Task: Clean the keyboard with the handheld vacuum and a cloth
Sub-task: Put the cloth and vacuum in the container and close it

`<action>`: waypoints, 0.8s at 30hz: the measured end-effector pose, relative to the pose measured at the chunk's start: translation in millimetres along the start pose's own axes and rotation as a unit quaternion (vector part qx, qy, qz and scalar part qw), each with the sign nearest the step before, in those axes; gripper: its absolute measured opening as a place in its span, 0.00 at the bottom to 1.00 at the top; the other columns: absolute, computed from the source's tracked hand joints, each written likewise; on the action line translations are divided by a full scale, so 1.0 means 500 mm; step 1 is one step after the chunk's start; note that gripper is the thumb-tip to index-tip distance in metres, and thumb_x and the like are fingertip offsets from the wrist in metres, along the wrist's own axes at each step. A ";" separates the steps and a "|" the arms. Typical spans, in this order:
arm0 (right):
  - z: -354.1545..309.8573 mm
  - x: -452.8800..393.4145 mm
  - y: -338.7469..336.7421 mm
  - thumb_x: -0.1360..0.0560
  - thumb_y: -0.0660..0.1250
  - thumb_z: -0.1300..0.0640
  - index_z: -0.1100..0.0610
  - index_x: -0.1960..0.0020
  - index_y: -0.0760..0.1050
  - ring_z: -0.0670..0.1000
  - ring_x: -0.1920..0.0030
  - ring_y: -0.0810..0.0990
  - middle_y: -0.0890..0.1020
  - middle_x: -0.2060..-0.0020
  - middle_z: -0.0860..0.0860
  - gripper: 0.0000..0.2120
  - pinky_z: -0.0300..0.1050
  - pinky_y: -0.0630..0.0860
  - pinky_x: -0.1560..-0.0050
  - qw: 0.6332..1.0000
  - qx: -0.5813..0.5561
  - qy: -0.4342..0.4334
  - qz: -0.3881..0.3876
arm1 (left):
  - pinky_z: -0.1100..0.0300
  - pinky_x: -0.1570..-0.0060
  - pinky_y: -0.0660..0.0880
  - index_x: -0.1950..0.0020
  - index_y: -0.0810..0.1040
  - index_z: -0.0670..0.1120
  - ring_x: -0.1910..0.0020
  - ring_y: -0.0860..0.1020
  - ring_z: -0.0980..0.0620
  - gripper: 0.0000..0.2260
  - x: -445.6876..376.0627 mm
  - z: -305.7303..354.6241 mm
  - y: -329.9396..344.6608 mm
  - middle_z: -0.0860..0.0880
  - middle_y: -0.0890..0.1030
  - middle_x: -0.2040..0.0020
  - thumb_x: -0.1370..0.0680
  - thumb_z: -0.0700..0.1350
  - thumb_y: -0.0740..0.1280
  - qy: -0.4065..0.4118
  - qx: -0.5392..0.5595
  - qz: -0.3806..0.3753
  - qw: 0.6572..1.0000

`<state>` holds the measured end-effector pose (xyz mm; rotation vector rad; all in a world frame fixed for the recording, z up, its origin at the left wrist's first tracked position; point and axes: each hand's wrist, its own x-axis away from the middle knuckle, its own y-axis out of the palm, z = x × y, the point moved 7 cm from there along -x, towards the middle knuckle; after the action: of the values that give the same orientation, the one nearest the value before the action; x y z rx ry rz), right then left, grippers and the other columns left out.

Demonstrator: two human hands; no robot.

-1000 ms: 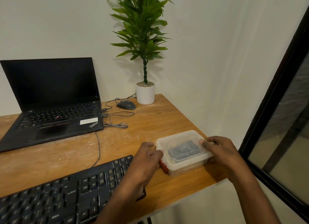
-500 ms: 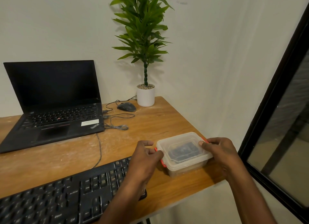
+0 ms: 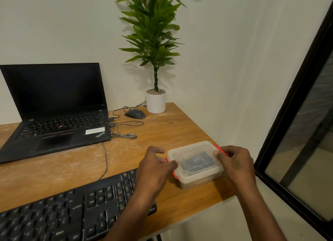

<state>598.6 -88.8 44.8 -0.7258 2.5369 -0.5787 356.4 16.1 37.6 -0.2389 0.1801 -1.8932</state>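
Open black laptop (image 3: 54, 113) far left of the hands, wired mouse (image 3: 135, 113) and potted plant (image 3: 155, 48) beyond them, window frame (image 3: 295, 104) to their right.

Both hands' fingers (image 3: 219, 153) on lidded container (image 3: 195, 161)

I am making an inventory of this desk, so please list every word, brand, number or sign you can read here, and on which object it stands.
"ThinkPad": on the palm rest of the laptop, at its lower right corner.
White sticker on the laptop: print too small to read.
"Ctrl": on a bottom-row key of the black keyboard; most other key legends are too blurred.
Plastic container: no text seen.
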 end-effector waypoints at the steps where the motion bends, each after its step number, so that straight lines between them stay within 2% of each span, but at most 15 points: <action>1: 0.000 0.000 -0.001 0.23 0.73 0.56 0.60 0.40 0.82 0.54 0.50 0.81 0.84 0.49 0.53 0.14 0.50 0.79 0.50 1.000 0.002 -0.002 0.005 | 0.55 0.58 0.77 0.39 0.73 0.54 0.54 0.82 0.52 0.19 -0.001 0.000 0.001 0.48 0.84 0.52 0.24 0.43 0.77 0.000 0.001 0.001 1.000; 9: -0.011 0.005 0.005 0.22 0.72 0.57 0.60 0.42 0.84 0.55 0.48 0.80 0.82 0.51 0.53 0.11 0.48 0.76 0.51 0.995 0.076 -0.030 0.049 | 0.59 0.65 0.74 0.41 0.75 0.56 0.59 0.82 0.56 0.18 0.000 0.018 0.003 0.53 0.84 0.56 0.25 0.41 0.76 0.027 -0.061 0.038 0.997; 15: -0.009 0.010 0.005 0.21 0.71 0.56 0.59 0.40 0.83 0.54 0.50 0.79 0.82 0.49 0.54 0.12 0.46 0.74 0.51 0.997 0.063 -0.016 0.043 | 0.52 0.55 0.82 0.41 0.74 0.56 0.57 0.82 0.57 0.18 0.009 0.014 0.000 0.54 0.83 0.56 0.25 0.44 0.76 0.047 -0.075 0.056 0.995; 19: -0.001 0.012 0.003 0.21 0.71 0.54 0.57 0.42 0.84 0.54 0.51 0.80 0.81 0.55 0.49 0.10 0.51 0.77 0.49 1.000 0.018 0.012 0.015 | 0.54 0.51 0.81 0.40 0.72 0.55 0.52 0.81 0.57 0.14 0.017 -0.002 0.004 0.57 0.81 0.51 0.21 0.53 0.73 0.046 -0.083 0.050 0.994; 22: 0.002 0.015 0.007 0.21 0.70 0.53 0.56 0.41 0.83 0.55 0.49 0.80 0.82 0.53 0.50 0.11 0.57 0.79 0.46 1.000 0.001 0.022 0.009 | 0.47 0.48 0.83 0.44 0.74 0.56 0.53 0.84 0.55 0.09 0.021 -0.013 0.010 0.57 0.83 0.53 0.19 0.55 0.71 0.027 -0.063 0.040 0.997; 24: -0.001 0.016 0.011 0.20 0.70 0.53 0.56 0.40 0.83 0.55 0.50 0.80 0.83 0.52 0.51 0.12 0.58 0.79 0.46 1.000 0.001 0.026 0.008 | 0.47 0.49 0.83 0.45 0.73 0.56 0.55 0.84 0.55 0.09 0.020 -0.015 0.010 0.56 0.83 0.54 0.19 0.54 0.72 0.028 -0.053 0.047 0.997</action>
<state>590.3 -88.9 40.0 -0.6978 2.5867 -0.6019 355.8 5.1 30.0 -0.2461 0.3247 -1.8005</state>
